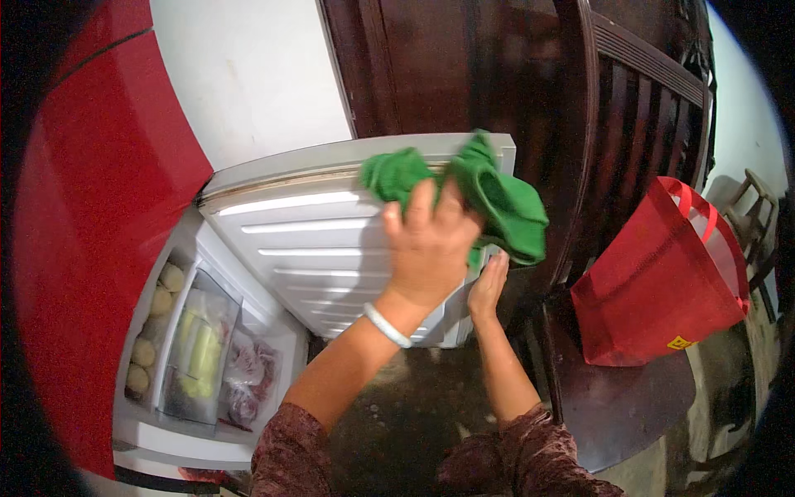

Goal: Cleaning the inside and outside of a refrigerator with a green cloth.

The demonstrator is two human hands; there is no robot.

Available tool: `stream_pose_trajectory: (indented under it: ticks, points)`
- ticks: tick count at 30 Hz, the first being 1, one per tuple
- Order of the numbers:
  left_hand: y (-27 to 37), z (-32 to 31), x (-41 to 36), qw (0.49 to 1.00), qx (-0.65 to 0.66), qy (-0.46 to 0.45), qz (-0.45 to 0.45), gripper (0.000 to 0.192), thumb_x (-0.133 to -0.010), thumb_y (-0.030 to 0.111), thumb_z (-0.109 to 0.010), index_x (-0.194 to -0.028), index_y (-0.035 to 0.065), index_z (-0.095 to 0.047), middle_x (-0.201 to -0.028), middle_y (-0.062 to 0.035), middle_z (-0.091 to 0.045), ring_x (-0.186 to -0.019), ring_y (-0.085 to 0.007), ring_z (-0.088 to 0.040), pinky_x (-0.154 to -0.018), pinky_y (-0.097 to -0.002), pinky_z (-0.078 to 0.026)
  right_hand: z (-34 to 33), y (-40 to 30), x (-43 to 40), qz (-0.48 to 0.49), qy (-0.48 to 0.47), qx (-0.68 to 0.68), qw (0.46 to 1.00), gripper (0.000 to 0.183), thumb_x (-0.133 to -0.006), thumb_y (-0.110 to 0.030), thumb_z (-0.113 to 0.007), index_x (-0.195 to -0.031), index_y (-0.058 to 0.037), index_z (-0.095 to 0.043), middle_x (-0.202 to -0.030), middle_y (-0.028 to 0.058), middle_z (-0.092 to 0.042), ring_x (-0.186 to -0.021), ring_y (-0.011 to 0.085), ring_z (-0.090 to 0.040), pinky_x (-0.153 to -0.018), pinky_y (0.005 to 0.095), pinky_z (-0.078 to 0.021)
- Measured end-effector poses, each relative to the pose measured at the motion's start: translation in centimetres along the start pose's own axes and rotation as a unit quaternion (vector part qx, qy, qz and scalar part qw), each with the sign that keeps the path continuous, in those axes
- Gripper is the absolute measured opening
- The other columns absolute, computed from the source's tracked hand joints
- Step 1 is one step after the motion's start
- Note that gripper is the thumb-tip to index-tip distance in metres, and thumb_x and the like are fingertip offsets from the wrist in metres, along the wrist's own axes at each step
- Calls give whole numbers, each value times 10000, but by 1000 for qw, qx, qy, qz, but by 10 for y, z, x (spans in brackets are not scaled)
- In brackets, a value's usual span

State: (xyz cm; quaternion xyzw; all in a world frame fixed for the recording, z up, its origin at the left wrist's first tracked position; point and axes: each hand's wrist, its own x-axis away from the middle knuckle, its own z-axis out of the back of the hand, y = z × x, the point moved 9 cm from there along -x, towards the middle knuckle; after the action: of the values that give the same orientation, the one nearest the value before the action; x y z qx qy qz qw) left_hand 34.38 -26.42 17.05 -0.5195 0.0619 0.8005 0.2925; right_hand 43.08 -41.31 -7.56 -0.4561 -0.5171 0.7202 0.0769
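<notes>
My left hand (428,248), a pale bracelet on its wrist, presses a bunched green cloth (506,211) against the upper inner side of an open refrigerator door (298,261). Motion blurs its fingers, and loose cloth hangs past the door's corner. Lower down, my right hand (489,289) lies along the door's free edge, fingers straight and close together. Its grip on the door is partly hidden. The door's white inner panel is ribbed, and a brownish seal (279,184) runs along its top.
On the left, the open compartment holds round pale items (144,352), a clear bin (200,354) of light green food and bagged reddish food (245,373). The red cabinet side (93,248) rises beside it. A red bag (658,286) stands at right on a dark seat (621,404), near dark wooden furniture (528,74).
</notes>
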Motion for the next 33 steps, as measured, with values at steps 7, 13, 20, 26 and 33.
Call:
stream_pose_trajectory:
  ticks: [7,13,20,26,33]
  points:
    - [21,-31,39,986,3,6,-169,229,-816,274,-585,-1027,278,-677,-1374,17,-522,-1174,-236,-456,-894,-464,-331,-21,-37,8,28,-39,-117,992,496,-961,-164,-564,-1405,-31,-386,-1381,126,-464,-1270,248,-438,-1067,408,-349]
    - [7,8,-12,987,61,56,-136,234,-827,266,-575,-1044,266,-662,-1337,-4,-532,-1139,-252,-460,-875,-458,-364,6,-18,-3,-73,19,-117,990,497,-1012,-342,-345,-1236,65,-523,-1169,174,-593,-1063,272,-510,-949,410,-393]
    - [-110,41,-5,992,118,31,34,361,-730,199,-678,-1085,132,-682,-1249,-131,-567,-1094,-357,-504,-922,-448,-424,2,-21,-1,-59,32,-39,997,505,-1041,-294,-265,-1376,49,-422,-1350,233,-506,-1233,343,-491,-1049,412,-357]
    - [-231,71,34,984,85,65,139,380,-728,182,-722,-1093,85,-677,-1191,-176,-602,-1138,-386,-513,-1009,-439,-402,7,-21,-4,-54,47,-57,996,532,-1033,-327,-250,-1391,27,-420,-1367,233,-495,-1249,353,-486,-1055,414,-359]
    - [-323,102,65,959,30,27,281,340,-768,248,-693,-1052,66,-662,-1153,-157,-615,-1086,-391,-534,-946,-438,-434,8,-31,-1,-44,50,-33,997,526,-1034,-323,-254,-1367,43,-432,-1369,249,-475,-1239,394,-466,-1053,456,-340]
